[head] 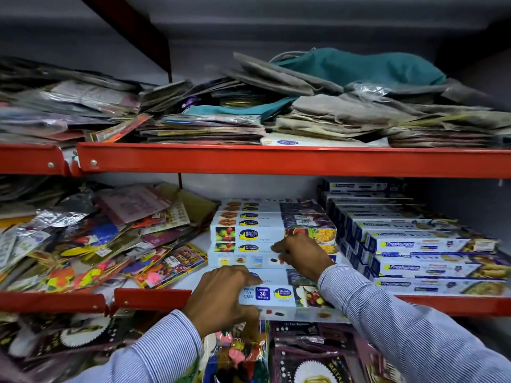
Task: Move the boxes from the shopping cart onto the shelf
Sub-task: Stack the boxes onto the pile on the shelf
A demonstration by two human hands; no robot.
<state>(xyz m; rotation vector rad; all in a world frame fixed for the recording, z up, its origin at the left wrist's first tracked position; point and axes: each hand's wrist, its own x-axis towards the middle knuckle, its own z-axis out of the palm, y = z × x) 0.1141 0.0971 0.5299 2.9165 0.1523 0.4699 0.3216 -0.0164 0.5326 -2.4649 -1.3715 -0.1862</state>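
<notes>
At the far left of the middle shelf [154,298], loose glossy packets [91,244] lie in a heap that spills toward the red front edge. Just right of them, at the shelf's near edge, the left hand [221,297] clasps the left end of a long white box [279,295], fingers laid over its top and thumb below. This box juts out over the shelf lip, its label reading "Length 30 Meters". Behind it rises a stack of matching white boxes [265,230], printed with fruit and food pictures. The right hand [301,255] reaches across onto that stack, its fingers spread and pressing against the front faces of the lower boxes; it grips nothing that can be seen. Both sleeves are striped blue and white. Further right, touching the stack, stands a stepped pile of blue and white Freshwrapp boxes [425,252]. On the shelf above lie folded grey and teal cloths [345,87].
</notes>
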